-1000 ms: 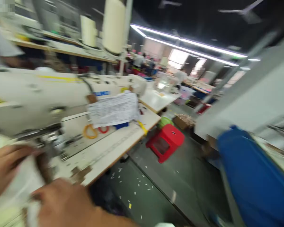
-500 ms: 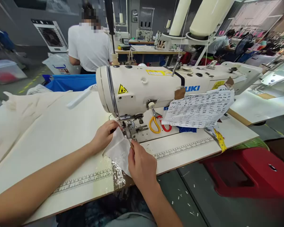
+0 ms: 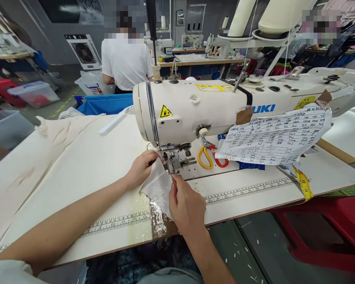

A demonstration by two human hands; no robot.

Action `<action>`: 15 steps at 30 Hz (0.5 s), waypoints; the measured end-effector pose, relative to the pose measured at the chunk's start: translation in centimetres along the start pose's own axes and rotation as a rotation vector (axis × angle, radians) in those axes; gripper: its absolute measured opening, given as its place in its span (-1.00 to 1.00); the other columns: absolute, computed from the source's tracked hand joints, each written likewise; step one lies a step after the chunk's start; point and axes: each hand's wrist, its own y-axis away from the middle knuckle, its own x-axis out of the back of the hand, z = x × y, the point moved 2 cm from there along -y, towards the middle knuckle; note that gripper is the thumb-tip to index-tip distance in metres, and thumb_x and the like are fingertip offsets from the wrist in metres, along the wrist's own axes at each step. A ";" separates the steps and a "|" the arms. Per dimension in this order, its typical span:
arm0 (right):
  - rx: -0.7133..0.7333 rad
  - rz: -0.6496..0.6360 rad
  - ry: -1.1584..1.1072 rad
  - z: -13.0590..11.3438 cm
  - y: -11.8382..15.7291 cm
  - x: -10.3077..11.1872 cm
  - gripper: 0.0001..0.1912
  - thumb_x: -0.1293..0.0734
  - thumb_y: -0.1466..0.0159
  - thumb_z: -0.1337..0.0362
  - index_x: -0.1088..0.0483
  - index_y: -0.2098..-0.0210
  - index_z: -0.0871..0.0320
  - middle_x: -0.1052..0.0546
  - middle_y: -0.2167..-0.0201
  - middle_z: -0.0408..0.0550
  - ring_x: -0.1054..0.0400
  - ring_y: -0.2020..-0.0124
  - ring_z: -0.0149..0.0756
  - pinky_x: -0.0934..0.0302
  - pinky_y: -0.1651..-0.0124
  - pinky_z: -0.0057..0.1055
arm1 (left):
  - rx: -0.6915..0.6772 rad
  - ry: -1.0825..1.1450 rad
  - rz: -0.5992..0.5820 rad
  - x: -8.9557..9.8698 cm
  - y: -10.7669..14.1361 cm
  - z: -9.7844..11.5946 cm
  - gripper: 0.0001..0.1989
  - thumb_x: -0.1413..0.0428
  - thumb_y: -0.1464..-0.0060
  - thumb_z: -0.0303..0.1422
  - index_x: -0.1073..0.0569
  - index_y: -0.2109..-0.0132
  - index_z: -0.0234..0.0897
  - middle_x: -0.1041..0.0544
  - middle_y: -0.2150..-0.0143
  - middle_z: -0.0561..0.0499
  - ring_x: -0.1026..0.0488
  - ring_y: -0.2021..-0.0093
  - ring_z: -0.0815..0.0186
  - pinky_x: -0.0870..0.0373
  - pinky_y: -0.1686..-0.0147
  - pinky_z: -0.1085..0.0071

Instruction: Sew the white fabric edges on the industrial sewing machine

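At the sewing machine's (image 3: 177, 112) needle area, my left hand (image 3: 142, 169) is closed in a pinch on the upper edge of a small piece of white fabric (image 3: 158, 185). The fabric lies with its top end by the presser foot (image 3: 168, 159) and hangs toward the table's front edge. My right hand (image 3: 187, 203) is closed around a slim metal tool (image 3: 172, 174), its thin tip pointing at the presser foot. Whether it is tweezers or an awl I cannot tell. The fingertips of my left hand are partly hidden behind the fabric.
Scissors with yellow and red handles (image 3: 205, 157) lie right of the needle. A handwritten sheet (image 3: 276, 136) hangs from the machine arm. A yellow tape measure (image 3: 303, 183) drapes over the edge. Pale cloth (image 3: 44, 157) covers the table's left. A person in white (image 3: 126, 59) is behind.
The view has turned a little left, so the machine and hands appear farther right. Both hands keep their places at the needle area, still holding the fabric and the metal tool.
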 end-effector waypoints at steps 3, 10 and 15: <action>0.005 -0.006 -0.005 0.0 -0.1 0.2 -0.71 -0.24 -0.32 0.42 -0.49 0.03 0.18 -0.65 0.29 -0.14 -0.51 0.49 -0.26 -0.11 0.51 -0.37 | 0.021 0.006 0.001 0.1 0.0 0.1 -0.77 -0.04 -0.25 -0.24 -0.54 0.25 -0.23 -0.54 0.20 -0.05 -0.48 0.14 0.19 -0.41 0.15 0.29; 0.025 0.037 -0.026 -0.2 -0.2 0.4 -0.74 -0.23 -0.32 0.44 -0.50 0.08 0.20 -0.63 0.36 -0.15 -0.49 0.51 -0.30 -0.06 0.53 -0.38 | 0.026 -0.001 -0.011 0.1 -0.1 0.1 -0.75 -0.03 -0.26 -0.23 -0.55 0.27 -0.22 -0.55 0.18 -0.06 -0.49 0.14 0.19 -0.43 0.16 0.29; 0.047 0.063 -0.017 -0.1 -0.5 0.2 -0.74 -0.21 -0.35 0.43 -0.50 0.07 0.23 -0.64 0.34 -0.13 -0.49 0.52 -0.32 -0.09 0.52 -0.39 | 0.030 -0.004 -0.004 0.0 0.0 -0.1 -0.76 -0.04 -0.26 -0.24 -0.55 0.25 -0.24 -0.54 0.19 -0.08 -0.48 0.14 0.18 -0.43 0.16 0.27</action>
